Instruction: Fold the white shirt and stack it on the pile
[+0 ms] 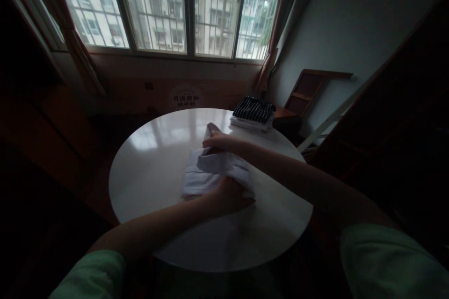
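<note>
A white shirt (199, 177) lies folded on the round white table (147, 187), with part of its cloth lifted and bunched at the far side. My right hand (218, 141) is closed on that raised part, which looks like the collar. Across the near right edge of the shirt reaches my left hand (233, 192), its fingers curled around the cloth there. Dim light and the hand itself hide some of the left fingertips. Both arms cross over the table, the right one farther from me.
At the table's far right edge stands a stack of folded white clothes (249, 124), topped by a black striped garment (254, 110). Beyond are a wooden chair (305, 86), a printed box (210, 93) and a barred window (161, 9) with curtains (75, 46).
</note>
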{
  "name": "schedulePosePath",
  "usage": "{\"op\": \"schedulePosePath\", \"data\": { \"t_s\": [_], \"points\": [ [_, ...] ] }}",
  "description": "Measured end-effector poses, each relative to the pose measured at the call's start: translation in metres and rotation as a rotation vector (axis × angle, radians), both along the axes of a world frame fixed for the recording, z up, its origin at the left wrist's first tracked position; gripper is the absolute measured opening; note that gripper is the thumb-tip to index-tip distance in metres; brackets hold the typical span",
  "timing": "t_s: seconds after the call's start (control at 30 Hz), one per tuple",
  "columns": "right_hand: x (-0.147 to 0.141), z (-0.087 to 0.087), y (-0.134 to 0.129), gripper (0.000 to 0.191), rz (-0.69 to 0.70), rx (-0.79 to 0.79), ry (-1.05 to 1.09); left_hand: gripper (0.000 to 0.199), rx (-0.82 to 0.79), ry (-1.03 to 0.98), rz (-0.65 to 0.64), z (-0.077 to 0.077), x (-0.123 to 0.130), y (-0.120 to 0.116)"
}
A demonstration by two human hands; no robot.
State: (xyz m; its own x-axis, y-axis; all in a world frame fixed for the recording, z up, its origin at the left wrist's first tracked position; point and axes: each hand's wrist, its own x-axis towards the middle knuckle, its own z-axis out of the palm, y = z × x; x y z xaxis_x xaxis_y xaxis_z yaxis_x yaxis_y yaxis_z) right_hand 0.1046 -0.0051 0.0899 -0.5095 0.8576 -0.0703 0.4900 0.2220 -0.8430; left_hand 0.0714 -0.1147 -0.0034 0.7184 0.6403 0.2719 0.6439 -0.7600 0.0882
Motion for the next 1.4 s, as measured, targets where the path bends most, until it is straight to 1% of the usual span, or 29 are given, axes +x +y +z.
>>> {"op": "schedulePosePath", "data": {
  "t_s": [0.07,0.1,0.13,0.17,0.2,0.27,0.3,0.33,0.4,0.47,0.53,0.6,0.67,0.73,0.77,0.8,0.83,0.9,0.97,1.03,1.07,1.13,1.2,1.27,1.4],
  "points": [
    [-0.011,-0.002,-0.005,0.017,0.017,-0.188,-0.054,0.033,0.026,0.054,-0.061,0.004,-0.004,-0.013],
    [-0.012,0.000,-0.006,0.019,0.037,-0.279,-0.047,0.028,0.042,0.085,-0.103,0.007,-0.006,-0.020],
    [-0.012,0.004,-0.007,0.020,0.074,-0.316,0.001,0.026,0.063,0.106,-0.150,0.012,-0.009,-0.027],
    [-0.009,0.008,-0.005,0.021,0.109,-0.316,0.066,0.026,0.089,0.114,-0.204,0.017,-0.012,-0.033],
    [-0.004,0.013,-0.002,0.021,0.122,-0.277,0.135,0.026,0.119,0.107,-0.259,0.023,-0.015,-0.038],
    [0.011,0.019,0.011,0.018,0.077,-0.110,0.221,0.024,0.173,0.095,-0.355,0.035,-0.022,-0.042],
    [0.020,0.019,0.019,0.019,0.029,-0.007,0.215,0.023,0.195,0.095,-0.365,0.038,-0.027,-0.041],
    [0.030,0.016,0.026,0.021,-0.026,0.080,0.172,0.024,0.216,0.098,-0.342,0.040,-0.032,-0.038],
    [0.049,0.003,0.039,0.026,-0.082,0.188,0.030,0.031,0.237,0.114,-0.237,0.037,-0.042,-0.030],
    [0.064,-0.016,0.045,0.035,-0.054,0.163,-0.089,0.037,0.226,0.130,-0.165,0.030,-0.051,-0.020],
    [0.076,-0.036,0.044,0.044,-0.003,0.055,-0.130,0.039,0.190,0.140,-0.194,0.023,-0.059,-0.011],
    [0.085,-0.053,0.039,0.047,0.009,0.033,-0.128,0.037,0.144,0.122,-0.268,0.020,-0.068,-0.004],
    [0.095,-0.063,0.031,0.043,-0.059,0.082,-0.162,0.032,0.091,0.088,-0.333,0.021,-0.081,0.004],
    [0.108,-0.069,0.019,0.039,-0.153,0.106,-0.197,0.027,0.047,0.039,-0.360,0.022,-0.099,0.013],
    [0.115,-0.070,0.012,0.038,-0.182,0.079,-0.191,0.027,0.042,0.002,-0.346,0.022,-0.110,0.019],
    [0.122,-0.071,0.005,0.038,-0.194,0.025,-0.170,0.029,0.054,-0.052,-0.298,0.021,-0.121,0.023],
    [0.130,-0.071,-0.004,0.040,-0.196,-0.038,-0.133,0.032,0.068,-0.116,-0.210,0.019,-0.131,0.027],
    [0.142,-0.072,-0.021,0.044,-0.218,-0.127,-0.037,0.035,0.086,-0.287,0.030,0.013,-0.148,0.030],
    [0.150,-0.074,-0.039,0.045,-0.279,-0.105,0.041,0.027,0.030,-0.420,0.245,0.008,-0.155,0.025],
    [0.153,-0.076,-0.055,0.045,-0.325,-0.071,0.086,0.017,-0.122,-0.483,0.364,0.005,-0.153,0.017],
    [0.153,-0.076,-0.062,0.044,-0.324,-0.084,0.096,0.018,-0.231,-0.499,0.388,0.005,-0.150,0.013],
    [0.151,-0.077,-0.072,0.043,-0.287,-0.138,0.119,0.028,-0.453,-0.545,0.401,0.004,-0.142,0.008],
    [0.148,-0.078,-0.078,0.041,-0.255,-0.168,0.150,0.034,-0.608,-0.606,0.398,0.004,-0.137,0.009],
    [0.144,-0.078,-0.079,0.039,-0.250,-0.182,0.166,0.037,-0.670,-0.647,0.392,0.002,-0.134,0.014],
    [0.138,-0.081,-0.077,0.036,-0.262,-0.204,0.125,0.040,-0.752,-0.729,0.392,0.001,-0.133,0.019]
  ]
}}
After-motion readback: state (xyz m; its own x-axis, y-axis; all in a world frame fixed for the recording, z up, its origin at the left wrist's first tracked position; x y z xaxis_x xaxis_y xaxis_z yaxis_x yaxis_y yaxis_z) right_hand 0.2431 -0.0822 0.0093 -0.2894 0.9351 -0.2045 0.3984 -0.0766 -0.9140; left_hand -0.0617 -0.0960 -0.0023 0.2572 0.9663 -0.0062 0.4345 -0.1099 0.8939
